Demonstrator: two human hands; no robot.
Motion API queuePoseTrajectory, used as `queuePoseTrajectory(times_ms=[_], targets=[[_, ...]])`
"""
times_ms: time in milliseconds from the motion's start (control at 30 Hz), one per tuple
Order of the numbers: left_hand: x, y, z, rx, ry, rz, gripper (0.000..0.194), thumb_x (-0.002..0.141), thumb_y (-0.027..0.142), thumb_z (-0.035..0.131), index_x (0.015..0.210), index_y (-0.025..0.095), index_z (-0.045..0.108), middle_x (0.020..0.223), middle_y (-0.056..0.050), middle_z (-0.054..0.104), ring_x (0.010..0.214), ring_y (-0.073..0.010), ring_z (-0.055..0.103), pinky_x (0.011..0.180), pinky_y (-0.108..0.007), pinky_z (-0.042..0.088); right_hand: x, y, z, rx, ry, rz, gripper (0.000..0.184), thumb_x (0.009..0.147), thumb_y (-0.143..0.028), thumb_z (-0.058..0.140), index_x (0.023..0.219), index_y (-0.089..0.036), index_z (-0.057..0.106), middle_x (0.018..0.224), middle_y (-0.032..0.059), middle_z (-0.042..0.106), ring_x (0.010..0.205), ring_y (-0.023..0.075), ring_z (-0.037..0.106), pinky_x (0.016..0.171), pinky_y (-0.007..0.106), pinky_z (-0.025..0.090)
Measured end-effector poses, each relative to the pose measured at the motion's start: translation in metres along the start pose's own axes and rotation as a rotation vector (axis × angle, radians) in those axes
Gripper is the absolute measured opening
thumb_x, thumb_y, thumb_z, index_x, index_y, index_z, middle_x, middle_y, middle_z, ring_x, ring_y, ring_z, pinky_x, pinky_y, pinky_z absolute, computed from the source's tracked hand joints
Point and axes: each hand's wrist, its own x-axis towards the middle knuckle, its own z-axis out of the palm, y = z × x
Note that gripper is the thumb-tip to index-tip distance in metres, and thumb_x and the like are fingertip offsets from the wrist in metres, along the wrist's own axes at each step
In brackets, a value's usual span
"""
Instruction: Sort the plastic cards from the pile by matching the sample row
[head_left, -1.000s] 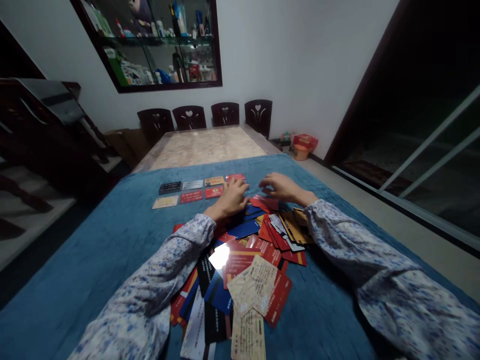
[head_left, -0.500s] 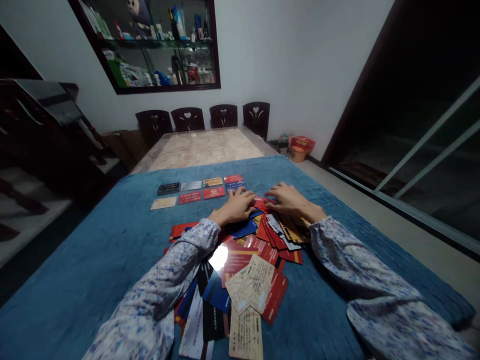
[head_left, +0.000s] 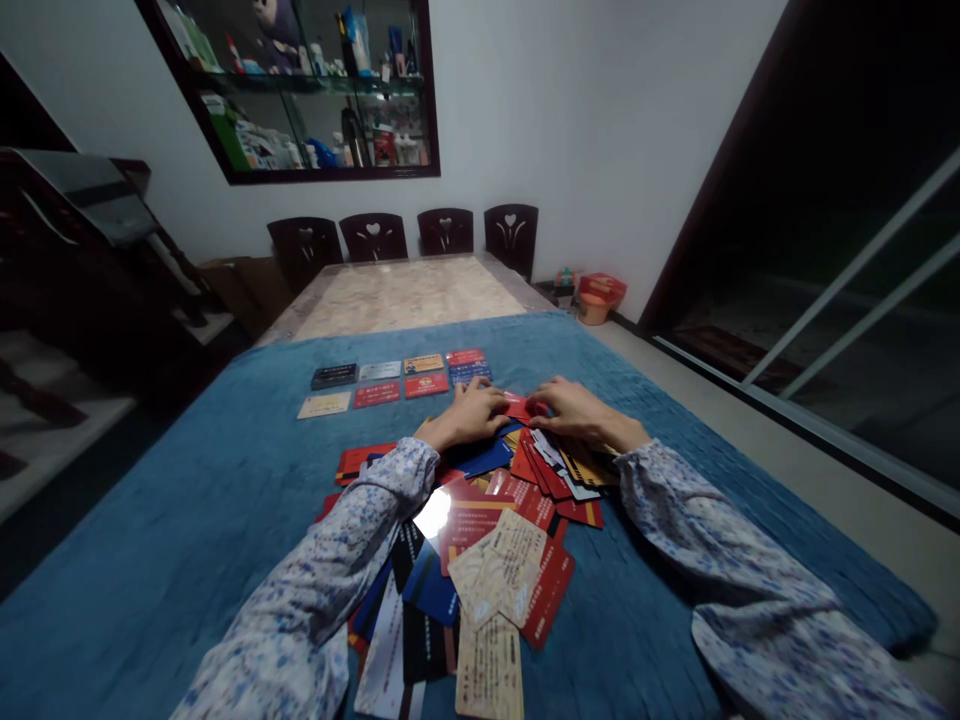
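At the far edge of a loose heap of cards, my left hand (head_left: 471, 415) and my right hand (head_left: 581, 412) face each other. Between them is a red card (head_left: 517, 407), gripped by curled fingers at its left and right sides. Parts of it are covered by the fingertips. A blue card (head_left: 480, 460) lies under my left hand, and yellow cards (head_left: 589, 462) fan out below my right wrist. Nearer me, the heap shows beige cards (head_left: 517, 565), a dark blue card (head_left: 433, 585), a black card (head_left: 427, 640) and a white card (head_left: 386, 660), overlapping at mixed angles.
Beyond the heap, cards lie in rough rows, including a black card (head_left: 334, 376), a silver card (head_left: 381, 371), a yellow card (head_left: 424, 364) and a beige card (head_left: 324, 405). A blue cloth (head_left: 187, 480) covers this end of the table. Dark chairs (head_left: 373, 237) stand at the far end.
My right hand's fingers have come down and closed in at the red card's side. My left hand stays nearly in place. The whole view has shifted slightly.
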Motion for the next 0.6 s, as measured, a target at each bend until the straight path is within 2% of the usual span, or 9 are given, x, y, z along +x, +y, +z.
queuePoseTrajectory(times_ms=[233,467,600], targets=[[0.001,-0.001,0.0,0.031,0.021,0.022,0.023,0.098,0.03,0.059,0.114,0.025,0.075,0.135,-0.01,0.069,0.133,-0.0361,0.042,0.107,-0.061,0.037,0.006,0.006,0.007,0.049,0.028,-0.058,0.025,0.089,-0.038,0.07,0.106,-0.022,0.079,0.11,0.0098,0.076,0.103,0.0253,0.064,0.088,0.034,0.046],[-0.005,-0.003,-0.006,0.151,0.018,0.207,0.027,0.103,0.027,0.048,0.107,0.023,0.075,0.12,-0.012,0.072,0.132,-0.0328,0.043,0.105,-0.054,0.035,0.005,0.009,0.008,0.065,0.034,-0.07,0.028,0.091,-0.04,0.068,0.108,-0.021,0.079,0.115,0.011,0.075,0.105,0.0277,0.062,0.09,0.036,0.045],[-0.006,-0.007,-0.004,0.184,0.041,0.257,0.025,0.103,0.028,0.05,0.108,0.02,0.073,0.122,-0.012,0.071,0.132,-0.0336,0.044,0.103,-0.052,0.037,0.005,0.013,0.012,0.099,0.054,-0.111,0.029,0.091,-0.04,0.067,0.108,-0.02,0.079,0.113,0.0118,0.075,0.103,0.0271,0.063,0.087,0.035,0.045]])
